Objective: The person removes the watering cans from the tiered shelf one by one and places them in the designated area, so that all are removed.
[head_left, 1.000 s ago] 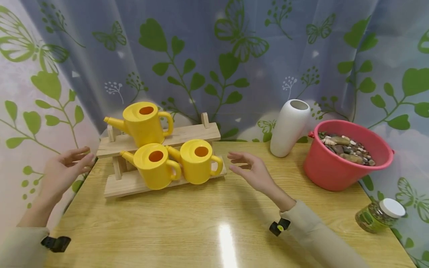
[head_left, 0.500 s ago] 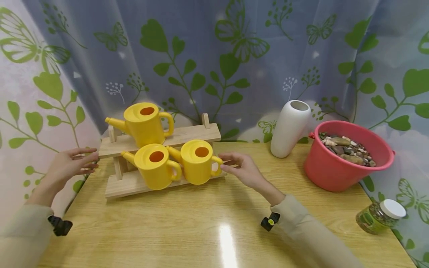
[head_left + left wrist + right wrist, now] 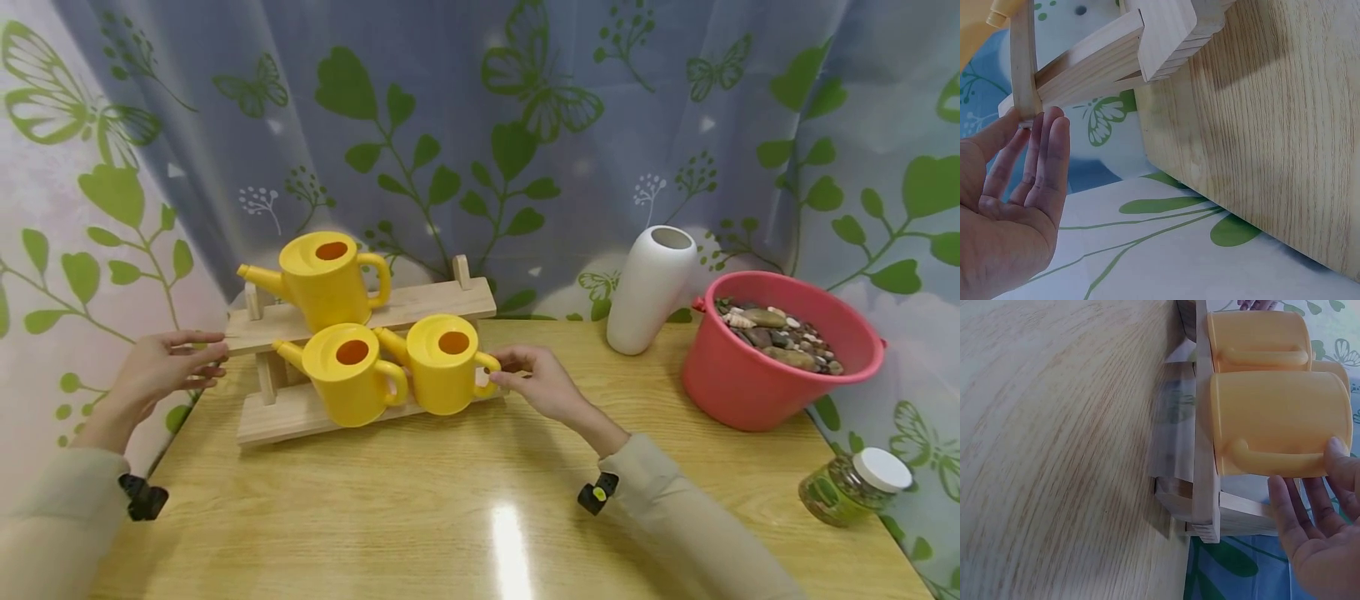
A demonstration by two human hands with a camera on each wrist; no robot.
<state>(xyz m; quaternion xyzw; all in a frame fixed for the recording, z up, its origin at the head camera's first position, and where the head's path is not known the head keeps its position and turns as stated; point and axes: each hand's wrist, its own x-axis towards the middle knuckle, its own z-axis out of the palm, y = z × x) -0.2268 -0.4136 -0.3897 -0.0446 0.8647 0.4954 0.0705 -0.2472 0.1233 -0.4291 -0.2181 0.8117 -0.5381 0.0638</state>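
Note:
A two-tier wooden stand (image 3: 277, 421) bears three yellow watering cans. One watering can (image 3: 324, 287) is on the upper board; a second watering can (image 3: 347, 379) and a third watering can (image 3: 444, 375) stand side by side below, spouts leftward. My left hand (image 3: 168, 362) holds the upper board's left end, thumb on one face and fingers on the other, as the left wrist view shows around the board end (image 3: 1025, 81). My right hand (image 3: 543, 385) is at the lower right can's handle (image 3: 1282, 464), the thumb on its upper end and fingertips at its outer side.
A white vase (image 3: 648, 292) stands at the back of the wooden table (image 3: 390, 517). Right of it is a pink bucket (image 3: 738, 387) containing pebbles and shells. A lidded jar (image 3: 847, 492) sits near the right edge. Patterned curtains (image 3: 450, 125) hang behind.
My left hand has moved right to the upper board's left end. My right hand has moved left to the lower right can's handle. The cans and stand keep their places.

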